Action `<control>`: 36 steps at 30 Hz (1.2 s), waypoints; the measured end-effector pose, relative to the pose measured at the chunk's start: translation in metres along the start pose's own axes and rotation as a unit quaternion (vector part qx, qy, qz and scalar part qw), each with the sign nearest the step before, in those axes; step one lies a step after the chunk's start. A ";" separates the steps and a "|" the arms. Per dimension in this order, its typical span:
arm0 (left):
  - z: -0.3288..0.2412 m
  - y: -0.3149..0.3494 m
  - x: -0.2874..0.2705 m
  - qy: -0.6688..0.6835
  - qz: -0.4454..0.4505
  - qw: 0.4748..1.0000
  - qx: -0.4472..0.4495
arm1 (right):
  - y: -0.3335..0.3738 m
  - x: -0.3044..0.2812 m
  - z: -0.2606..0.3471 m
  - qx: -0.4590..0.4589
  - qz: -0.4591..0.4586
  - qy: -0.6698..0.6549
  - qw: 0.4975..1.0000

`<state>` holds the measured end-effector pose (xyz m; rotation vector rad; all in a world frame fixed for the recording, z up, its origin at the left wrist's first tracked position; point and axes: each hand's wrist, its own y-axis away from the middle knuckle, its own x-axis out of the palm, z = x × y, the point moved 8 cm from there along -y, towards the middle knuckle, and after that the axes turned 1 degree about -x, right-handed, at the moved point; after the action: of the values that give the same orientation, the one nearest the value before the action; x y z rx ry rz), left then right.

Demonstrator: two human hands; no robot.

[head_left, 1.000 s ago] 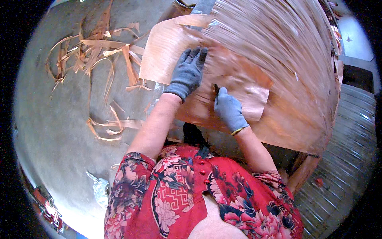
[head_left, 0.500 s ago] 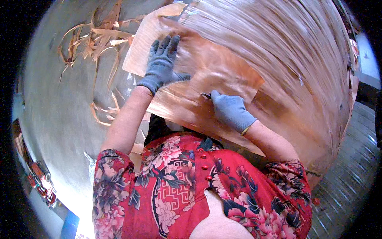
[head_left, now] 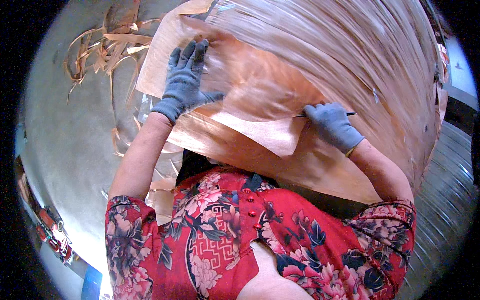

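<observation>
A thin orange-brown wood veneer sheet (head_left: 265,80) lies over a larger brown veneer stack in front of me. Spread flat on its left part, my left hand (head_left: 182,82), in a grey glove, is open and presses down. Near the sheet's right end my right hand (head_left: 332,125), gloved too, is closed around a slim dark knife (head_left: 351,114). Its thin tip points left, by the end of a curved cut line. Below that line a pale strip of veneer (head_left: 275,135) hangs toward me, its lower right corner pointed.
Curled veneer offcuts (head_left: 115,47) lie on the grey floor (head_left: 55,135) to the left. Streaked veneer (head_left: 340,45) spreads away at the far right. A red machine-like object (head_left: 55,232) sits at the lower left. Ridged grey flooring (head_left: 445,190) lies at right.
My right hand has swept right with the knife, and a pale strip now shows separated along a curved cut. The left hand stays flat on the sheet; the whole view has shifted slightly.
</observation>
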<state>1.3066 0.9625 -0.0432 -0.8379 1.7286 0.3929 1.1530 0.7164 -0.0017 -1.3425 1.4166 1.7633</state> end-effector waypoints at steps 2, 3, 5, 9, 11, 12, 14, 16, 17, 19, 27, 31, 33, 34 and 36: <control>-0.001 -0.001 0.000 0.003 -0.004 1.000 0.002 | 0.018 0.014 -0.021 0.021 0.026 0.017 0.999; -0.003 -0.003 0.001 0.008 -0.002 1.000 0.002 | 0.028 0.018 -0.031 0.033 0.038 0.027 0.998; -0.003 -0.003 -0.002 0.035 -0.018 0.999 -0.004 | 0.048 0.007 -0.045 0.061 0.001 -0.016 0.998; -0.009 -0.005 -0.004 0.039 0.002 0.999 -0.024 | 0.017 -0.048 -0.029 0.106 -0.097 -0.091 0.985; -0.009 -0.005 -0.006 0.060 -0.008 0.998 -0.017 | -0.022 -0.090 0.013 0.028 -0.176 -0.131 0.975; -0.011 -0.006 -0.008 0.070 -0.004 0.997 -0.021 | -0.046 -0.096 0.025 0.008 -0.168 -0.144 0.975; -0.014 -0.010 -0.011 0.084 -0.013 0.996 -0.024 | -0.093 -0.100 0.045 -0.036 -0.161 -0.050 0.985; -0.018 -0.011 -0.013 0.094 -0.026 0.995 -0.017 | -0.120 -0.095 0.055 -0.062 -0.181 -0.007 0.981; -0.018 -0.012 -0.012 0.090 -0.004 0.995 -0.038 | -0.131 -0.096 0.060 -0.067 -0.179 0.019 0.981; -0.018 -0.013 -0.012 0.091 -0.019 0.995 -0.031 | -0.145 -0.097 0.067 -0.093 -0.208 0.033 0.973; -0.017 -0.011 -0.009 0.093 -0.015 0.995 -0.043 | -0.162 -0.098 0.078 -0.094 -0.163 0.046 0.981; -0.015 -0.010 -0.008 0.101 -0.001 0.994 -0.039 | -0.155 -0.086 0.064 -0.032 -0.092 0.032 0.995; -0.017 -0.010 -0.009 0.110 -0.015 0.993 -0.032 | -0.140 -0.075 0.047 -0.013 -0.087 0.018 0.996; -0.017 -0.011 -0.009 0.104 -0.013 0.994 -0.034 | -0.132 -0.069 0.039 -0.001 -0.083 0.012 0.996; -0.018 -0.012 -0.010 0.092 -0.009 0.995 -0.036 | -0.115 -0.063 0.029 0.043 -0.083 0.020 0.995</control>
<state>1.3038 0.9468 -0.0260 -0.9652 1.8849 0.3767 1.2633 0.7931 0.0057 -1.4133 1.3450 1.5596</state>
